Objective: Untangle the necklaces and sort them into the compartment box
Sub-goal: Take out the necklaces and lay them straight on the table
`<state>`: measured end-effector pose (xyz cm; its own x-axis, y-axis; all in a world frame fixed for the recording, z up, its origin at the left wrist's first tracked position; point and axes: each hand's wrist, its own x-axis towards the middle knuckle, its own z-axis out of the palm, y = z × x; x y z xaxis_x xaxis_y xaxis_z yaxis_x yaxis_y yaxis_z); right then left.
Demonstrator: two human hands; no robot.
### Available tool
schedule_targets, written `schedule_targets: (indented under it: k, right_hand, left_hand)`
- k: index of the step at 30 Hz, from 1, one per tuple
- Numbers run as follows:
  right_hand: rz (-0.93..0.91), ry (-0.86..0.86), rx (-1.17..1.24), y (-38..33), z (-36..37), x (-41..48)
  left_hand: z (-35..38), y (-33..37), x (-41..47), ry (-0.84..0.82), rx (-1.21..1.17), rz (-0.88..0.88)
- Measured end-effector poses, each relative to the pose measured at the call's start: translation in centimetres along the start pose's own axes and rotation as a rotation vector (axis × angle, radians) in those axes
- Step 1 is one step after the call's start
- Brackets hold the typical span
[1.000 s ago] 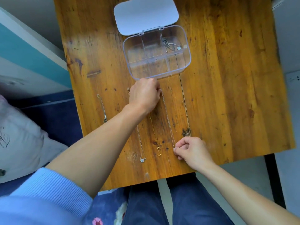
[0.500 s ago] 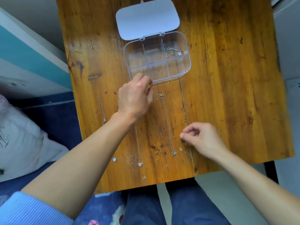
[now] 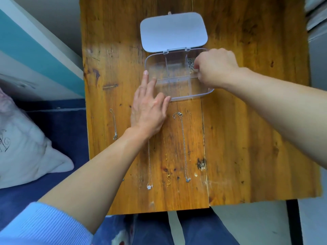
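The clear compartment box (image 3: 187, 98) lies open on the wooden table (image 3: 247, 138), its white lid (image 3: 173, 30) folded back. A dark necklace (image 3: 190, 63) sits bunched in the box's far right compartment. My right hand (image 3: 215, 68) is over that compartment, fingertips curled and pinching the necklace's near end. My left hand (image 3: 148, 110) lies flat, straight fingers touching the box's near left corner. Below the box lie a chain with a blue pendant (image 3: 184, 147), a gold chain (image 3: 167, 167) and a chain with a flower pendant (image 3: 150, 186), partly under my left wrist.
Another short silver chain (image 3: 114, 124) lies alone near the table's left edge. A dark knot (image 3: 201, 164) marks the wood beside a crack. A pale cushion (image 3: 21, 147) rests on blue bedding at the left. The table's near edge is above my lap.
My right hand left the table's near part and reached up to the box's right compartment. My left hand opened and slid up against the box's left corner.
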<state>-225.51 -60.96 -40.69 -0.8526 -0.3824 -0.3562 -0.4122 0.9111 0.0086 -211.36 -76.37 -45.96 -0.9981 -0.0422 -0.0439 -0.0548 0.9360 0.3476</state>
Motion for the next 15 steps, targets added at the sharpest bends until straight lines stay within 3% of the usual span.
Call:
schedule_targets:
  k: [5,15]
  right_hand:
    - [-0.137,-0.136,-0.310,-0.8,-0.6,0.4]
    - [-0.132,-0.127,-0.323,-0.4,-0.3,1.3]
  left_hand:
    - [-0.2,-0.1,0.0,-0.037,0.011,-0.033]
    - [-0.5,0.1,0.1,-0.064,0.024,-0.066]
